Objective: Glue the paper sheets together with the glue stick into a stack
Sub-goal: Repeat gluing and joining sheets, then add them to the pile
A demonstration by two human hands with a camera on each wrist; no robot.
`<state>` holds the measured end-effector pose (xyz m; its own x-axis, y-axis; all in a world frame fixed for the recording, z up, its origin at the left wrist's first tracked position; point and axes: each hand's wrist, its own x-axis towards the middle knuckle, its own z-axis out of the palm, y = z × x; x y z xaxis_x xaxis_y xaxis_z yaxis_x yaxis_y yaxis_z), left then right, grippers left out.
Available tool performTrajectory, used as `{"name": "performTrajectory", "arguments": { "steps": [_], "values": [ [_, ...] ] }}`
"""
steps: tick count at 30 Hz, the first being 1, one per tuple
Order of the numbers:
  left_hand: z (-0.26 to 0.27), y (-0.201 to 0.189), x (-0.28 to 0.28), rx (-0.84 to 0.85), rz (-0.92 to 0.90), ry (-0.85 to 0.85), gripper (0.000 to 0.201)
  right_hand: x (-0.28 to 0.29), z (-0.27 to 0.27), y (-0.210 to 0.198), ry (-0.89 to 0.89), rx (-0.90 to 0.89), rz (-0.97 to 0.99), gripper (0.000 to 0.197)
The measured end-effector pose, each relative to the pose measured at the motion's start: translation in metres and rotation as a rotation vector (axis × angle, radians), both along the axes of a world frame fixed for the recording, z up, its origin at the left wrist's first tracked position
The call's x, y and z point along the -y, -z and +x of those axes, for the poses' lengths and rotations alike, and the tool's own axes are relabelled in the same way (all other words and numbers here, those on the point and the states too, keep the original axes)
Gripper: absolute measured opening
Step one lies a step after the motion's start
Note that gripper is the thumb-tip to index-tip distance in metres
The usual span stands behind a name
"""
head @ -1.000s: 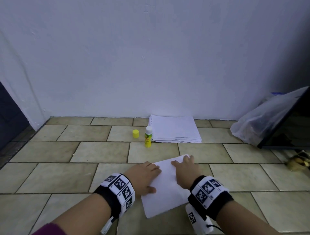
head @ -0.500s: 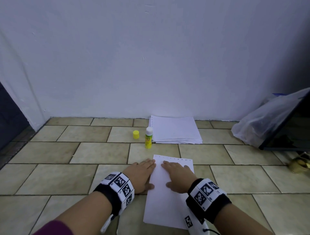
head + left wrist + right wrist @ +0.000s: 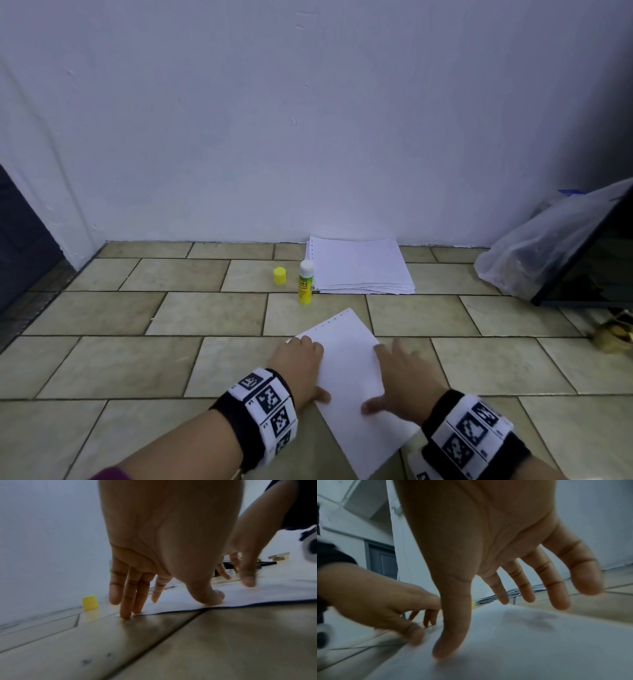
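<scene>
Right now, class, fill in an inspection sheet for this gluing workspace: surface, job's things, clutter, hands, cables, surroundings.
Surface: tiled floor, beige, dark grout lines.
Job's things: single sheet lying askew under both hands; paper stack by the wall; glue stick upright and uncapped beside the stack; yellow cap standing apart, to its left.
Clutter: plastic bag at far right; a blurred yellowish object near it, not identifiable.
Hands: left hand and right hand rest on the sheet's edges, fingers straight.
Cables: nothing seen.
Surroundings: white wall behind; dark panel leaning at right.
</scene>
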<state>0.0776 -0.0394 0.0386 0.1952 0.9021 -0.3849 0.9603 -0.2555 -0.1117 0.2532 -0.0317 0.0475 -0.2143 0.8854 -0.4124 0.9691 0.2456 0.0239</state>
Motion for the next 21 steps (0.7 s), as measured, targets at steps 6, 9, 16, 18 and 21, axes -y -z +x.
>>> {"name": "performTrajectory", "arguments": {
  "steps": [6,9,16,18,21],
  "values": [
    [-0.020,-0.008,-0.008,0.079,0.057,0.063,0.050,-0.003,0.010,0.002,-0.157,-0.015,-0.047,0.095],
    [-0.035,-0.003,-0.008,0.188,0.002,0.101,0.063,-0.014,0.025,0.004,-0.094,-0.050,-0.038,0.103],
    [-0.053,-0.004,-0.010,0.080,0.020,0.048,0.064,-0.018,0.042,0.020,0.053,-0.137,-0.021,0.109],
    [-0.055,-0.002,-0.013,0.102,0.008,0.045,0.066,-0.020,0.042,0.019,0.061,-0.154,-0.022,0.119],
    [-0.058,0.004,-0.014,0.139,-0.020,0.013,0.075,-0.031,0.040,0.014,0.020,-0.156,-0.054,0.129]
  ]
}}
